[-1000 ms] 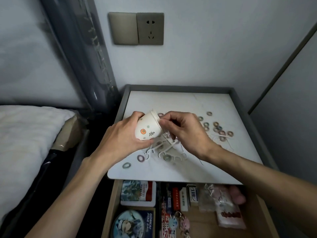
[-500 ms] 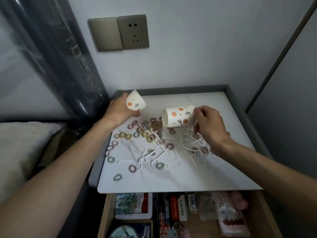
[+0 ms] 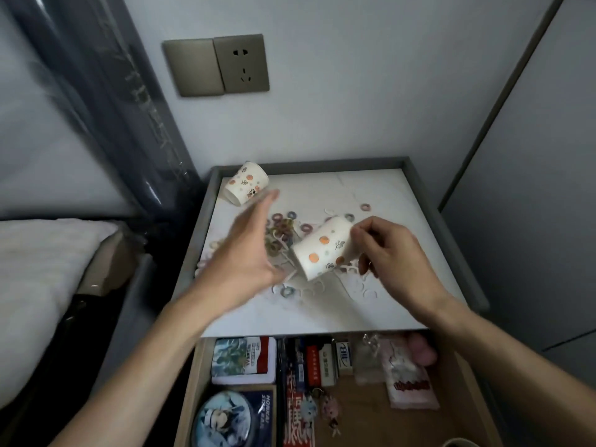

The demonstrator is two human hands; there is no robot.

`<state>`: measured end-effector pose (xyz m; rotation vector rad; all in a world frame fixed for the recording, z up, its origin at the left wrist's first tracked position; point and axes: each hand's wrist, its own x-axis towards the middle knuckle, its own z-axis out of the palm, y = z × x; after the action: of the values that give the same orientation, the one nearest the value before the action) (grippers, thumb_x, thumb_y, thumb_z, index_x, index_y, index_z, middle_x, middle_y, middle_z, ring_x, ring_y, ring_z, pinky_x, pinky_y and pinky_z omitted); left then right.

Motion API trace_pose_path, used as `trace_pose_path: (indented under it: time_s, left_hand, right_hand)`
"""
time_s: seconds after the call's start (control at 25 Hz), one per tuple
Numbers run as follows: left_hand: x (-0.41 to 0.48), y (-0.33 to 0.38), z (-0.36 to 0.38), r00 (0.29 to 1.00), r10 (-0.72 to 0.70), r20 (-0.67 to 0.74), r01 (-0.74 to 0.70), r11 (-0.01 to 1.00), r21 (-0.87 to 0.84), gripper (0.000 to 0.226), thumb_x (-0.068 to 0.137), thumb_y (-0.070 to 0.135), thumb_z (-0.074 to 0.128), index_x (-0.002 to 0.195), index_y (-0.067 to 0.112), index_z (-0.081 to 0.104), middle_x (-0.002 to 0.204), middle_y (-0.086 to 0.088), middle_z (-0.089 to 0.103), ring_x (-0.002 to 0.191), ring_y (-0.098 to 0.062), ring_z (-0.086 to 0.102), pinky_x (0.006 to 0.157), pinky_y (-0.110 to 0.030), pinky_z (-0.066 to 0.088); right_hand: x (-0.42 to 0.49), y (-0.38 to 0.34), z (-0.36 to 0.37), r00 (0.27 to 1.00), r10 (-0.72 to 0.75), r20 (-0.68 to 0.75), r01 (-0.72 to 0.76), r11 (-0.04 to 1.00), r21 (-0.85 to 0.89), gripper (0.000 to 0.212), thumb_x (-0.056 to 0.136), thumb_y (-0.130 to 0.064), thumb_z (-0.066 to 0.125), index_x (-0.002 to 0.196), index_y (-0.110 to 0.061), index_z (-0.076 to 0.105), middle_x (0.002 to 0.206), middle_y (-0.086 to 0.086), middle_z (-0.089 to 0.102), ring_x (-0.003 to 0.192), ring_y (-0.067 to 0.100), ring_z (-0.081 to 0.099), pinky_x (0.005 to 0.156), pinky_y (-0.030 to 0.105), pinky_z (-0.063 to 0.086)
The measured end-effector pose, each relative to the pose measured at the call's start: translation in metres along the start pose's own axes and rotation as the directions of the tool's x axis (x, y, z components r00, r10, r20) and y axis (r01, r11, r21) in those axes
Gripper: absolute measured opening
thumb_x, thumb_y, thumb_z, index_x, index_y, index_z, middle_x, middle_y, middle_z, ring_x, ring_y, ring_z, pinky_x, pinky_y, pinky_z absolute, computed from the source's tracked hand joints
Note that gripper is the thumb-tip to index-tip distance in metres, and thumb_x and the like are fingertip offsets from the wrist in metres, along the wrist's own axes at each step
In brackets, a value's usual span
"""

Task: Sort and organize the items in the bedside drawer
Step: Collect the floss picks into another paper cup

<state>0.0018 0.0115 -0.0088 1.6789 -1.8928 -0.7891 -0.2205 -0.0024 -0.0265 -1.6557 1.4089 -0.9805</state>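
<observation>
Two white paper cups with orange dots are on the nightstand. One cup (image 3: pixel 245 187) stands upside down, slightly tilted, at the back left corner. My right hand (image 3: pixel 392 256) grips the base of the other cup (image 3: pixel 324 250), held on its side, mouth toward the lower left. My left hand (image 3: pixel 245 253) hovers with straight fingers over the spilled pile and holds nothing. Small coloured hair ties (image 3: pixel 282 227) and white floss picks (image 3: pixel 364 287) lie scattered on the white top (image 3: pixel 387 201). The drawer (image 3: pixel 458 395) below is pulled out.
The drawer holds a card tin (image 3: pixel 244 359), a round tin (image 3: pixel 225 421), lighters and small boxes (image 3: pixel 317 358), a tissue pack (image 3: pixel 409 383) and keychain charms (image 3: pixel 322 408). A raised grey rim edges the nightstand. A bed sits to the left, a wall socket (image 3: pixel 243 64) above.
My left hand has let go of the first cup at the back left corner and come back toward the pile. My right hand has tipped its cup further, mouth downward.
</observation>
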Motion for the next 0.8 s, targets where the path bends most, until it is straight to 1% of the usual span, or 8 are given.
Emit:
trace_pose_path:
  time_s: [0.08, 0.2, 0.32, 0.36, 0.44, 0.52, 0.64, 0.8]
  left_hand:
    - [-0.033, 0.018, 0.021, 0.989, -0.007, 0.148, 0.005, 1.0, 0.016, 0.128, 0.064, 0.033, 0.089, 0.149, 0.05, -0.005, 0.153, 0.019, 0.026, 0.134, -0.01, 0.039, 0.11, -0.033, 0.036]
    - [-0.048, 0.016, 0.043, 0.994, -0.06, 0.091, 0.057, 0.998, 0.042, 0.117, 0.068, 0.047, 0.084, 0.149, 0.046, 0.0, 0.125, 0.007, 0.057, 0.1, -0.014, 0.061, 0.088, -0.037, 0.052]
    - [-0.045, 0.006, 0.049, 0.993, -0.114, 0.03, 0.114, 0.993, 0.017, 0.109, 0.068, 0.046, 0.084, 0.149, 0.038, 0.012, 0.125, 0.002, 0.057, 0.102, -0.017, 0.058, 0.088, -0.034, 0.05]
    - [-0.042, 0.003, 0.051, 0.993, -0.116, 0.024, 0.116, 0.993, 0.002, 0.107, 0.068, 0.047, 0.084, 0.148, 0.038, 0.014, 0.125, 0.002, 0.057, 0.102, -0.017, 0.057, 0.089, -0.036, 0.05]
    - [-0.035, -0.001, 0.053, 0.993, -0.113, 0.019, 0.113, 0.993, -0.022, 0.104, 0.068, 0.048, 0.084, 0.146, 0.039, 0.017, 0.126, 0.001, 0.057, 0.104, -0.02, 0.057, 0.093, -0.041, 0.05]
    - [-0.026, -0.004, 0.055, 0.993, -0.113, 0.019, 0.114, 0.992, -0.058, 0.102, 0.068, 0.046, 0.085, 0.144, 0.038, 0.019, 0.121, 0.004, 0.058, 0.102, -0.018, 0.057, 0.093, -0.038, 0.049]
    - [-0.024, -0.005, 0.059, 0.995, -0.102, 0.013, 0.103, 0.99, -0.092, 0.1, 0.067, 0.046, 0.086, 0.143, 0.04, 0.02, 0.118, 0.007, 0.058, 0.101, -0.016, 0.057, 0.093, -0.035, 0.049]
    - [-0.024, -0.005, 0.061, 0.997, -0.077, 0.002, 0.076, 0.991, -0.107, 0.097, 0.068, 0.048, 0.084, 0.139, 0.045, 0.019, 0.123, 0.008, 0.058, 0.108, -0.016, 0.055, 0.097, -0.038, 0.047]
  right_hand:
    - [-0.031, -0.013, 0.007, 0.992, -0.089, 0.093, 0.089, 0.996, 0.0, 0.02, 0.1, -0.021, 0.055, 0.084, -0.017, 0.067, 0.065, -0.008, 0.065, 0.054, 0.002, 0.054, 0.053, 0.015, 0.041]
    - [-0.057, -0.02, 0.023, 0.948, -0.177, 0.266, 0.186, 0.983, -0.008, 0.016, 0.098, -0.024, 0.059, 0.088, -0.018, 0.07, 0.075, -0.009, 0.068, 0.069, 0.005, 0.063, 0.064, 0.024, 0.051]
    - [-0.044, -0.002, 0.008, 0.942, -0.177, 0.286, 0.225, 0.964, -0.143, 0.008, 0.093, -0.021, 0.066, 0.098, -0.022, 0.072, 0.089, -0.014, 0.069, 0.075, 0.004, 0.064, 0.068, 0.015, 0.047]
    - [-0.032, 0.01, -0.005, 0.951, -0.136, 0.276, 0.209, 0.945, -0.253, 0.015, 0.09, -0.018, 0.07, 0.103, -0.025, 0.071, 0.094, -0.015, 0.068, 0.076, 0.003, 0.062, 0.07, 0.016, 0.047]
    - [-0.01, 0.039, -0.03, 0.953, -0.013, 0.302, 0.184, 0.819, -0.544, 0.035, 0.083, -0.015, 0.077, 0.112, -0.032, 0.069, 0.106, -0.014, 0.065, 0.08, 0.004, 0.059, 0.077, 0.025, 0.049]
    - [0.005, 0.059, -0.039, 0.931, 0.113, 0.347, 0.167, 0.713, -0.681, 0.044, 0.079, -0.014, 0.079, 0.117, -0.032, 0.065, 0.112, -0.011, 0.059, 0.086, 0.006, 0.056, 0.081, 0.029, 0.049]
    - [0.017, 0.069, -0.032, 0.938, 0.083, 0.338, 0.152, 0.775, -0.614, 0.042, 0.075, -0.013, 0.083, 0.109, -0.025, 0.062, 0.104, -0.006, 0.057, 0.081, 0.009, 0.057, 0.073, 0.022, 0.047]
    - [0.024, 0.075, -0.027, 0.948, 0.028, 0.316, 0.171, 0.794, -0.583, 0.04, 0.073, -0.015, 0.084, 0.107, -0.021, 0.063, 0.101, -0.009, 0.05, 0.077, 0.007, 0.054, 0.073, 0.025, 0.046]
